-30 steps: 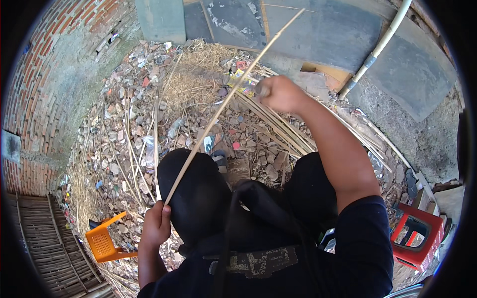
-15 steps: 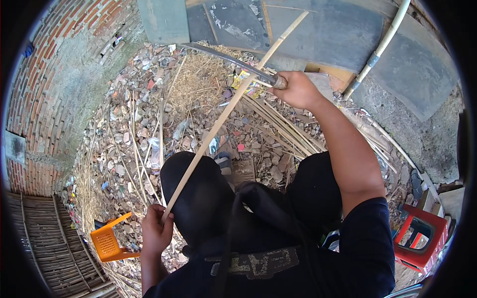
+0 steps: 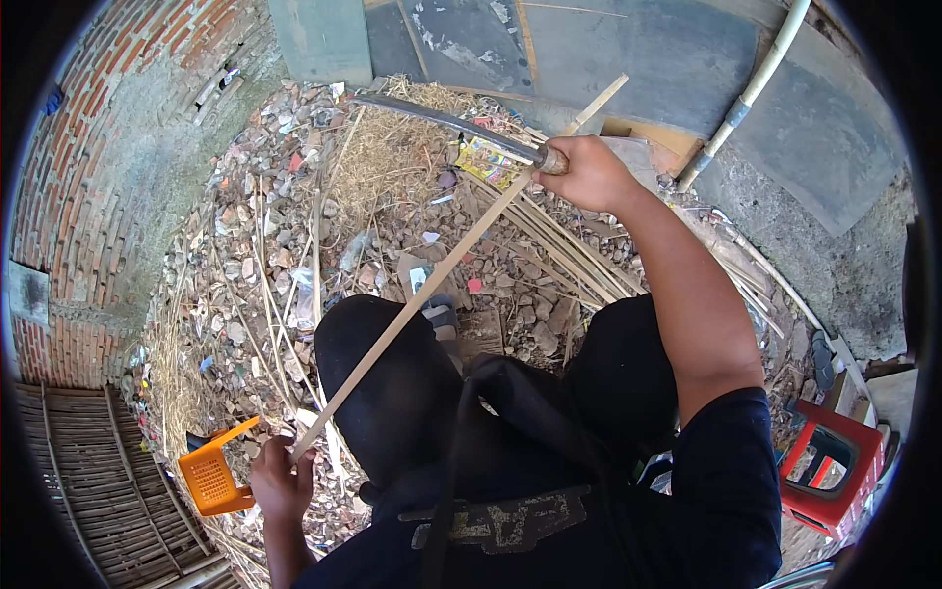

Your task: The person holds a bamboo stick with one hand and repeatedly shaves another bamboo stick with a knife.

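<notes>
Between left hand [image 3: 283, 481], pinching its end, and right hand [image 3: 594, 175], clenched on a knife [image 3: 446, 119], slants a pale strip [image 3: 422, 295]; apparent scraping needs steadiness.

I've got strip [image 3: 424, 296] barring 7 to 1 o'clock, knife [image 3: 451, 121] blocking 12, orange chair [image 3: 209, 481] crowding left hand [image 3: 283, 484] at 8. Clear air over rubble [image 3: 235, 240] at 10.
</notes>
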A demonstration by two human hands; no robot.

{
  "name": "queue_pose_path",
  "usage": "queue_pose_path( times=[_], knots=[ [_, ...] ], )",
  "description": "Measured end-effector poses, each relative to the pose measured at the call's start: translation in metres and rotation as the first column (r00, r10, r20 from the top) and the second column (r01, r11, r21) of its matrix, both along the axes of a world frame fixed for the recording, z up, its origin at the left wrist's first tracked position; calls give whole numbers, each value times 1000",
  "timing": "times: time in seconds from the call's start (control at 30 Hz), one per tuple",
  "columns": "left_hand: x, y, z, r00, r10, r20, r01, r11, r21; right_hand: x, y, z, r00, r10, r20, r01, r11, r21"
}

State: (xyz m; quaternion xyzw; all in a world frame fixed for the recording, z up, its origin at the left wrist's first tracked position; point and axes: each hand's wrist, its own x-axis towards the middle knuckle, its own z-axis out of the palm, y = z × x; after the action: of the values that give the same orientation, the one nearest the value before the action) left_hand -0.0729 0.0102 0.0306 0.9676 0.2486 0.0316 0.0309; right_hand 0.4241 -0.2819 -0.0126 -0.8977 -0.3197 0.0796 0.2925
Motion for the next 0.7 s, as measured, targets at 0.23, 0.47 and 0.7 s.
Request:
queue_pose_path(
  times=[0.23, 0.47, 0.7],
  knots=[
    [-14, 14, -5, 977, -144, 159, 53, 881, 471, 1, -1, -5, 1000, -2, 24, -1, 993, 118],
    [-16, 12, -13, 998, 56, 20, -57, 993, 100, 1, -4, 2, 999, -46, 17, 42, 986, 159],
    [11, -22, -27, 978, 166, 124, -119, 940, -320, -5, -10, 22, 993, -105, 58, 88, 968, 237]
  ],
)
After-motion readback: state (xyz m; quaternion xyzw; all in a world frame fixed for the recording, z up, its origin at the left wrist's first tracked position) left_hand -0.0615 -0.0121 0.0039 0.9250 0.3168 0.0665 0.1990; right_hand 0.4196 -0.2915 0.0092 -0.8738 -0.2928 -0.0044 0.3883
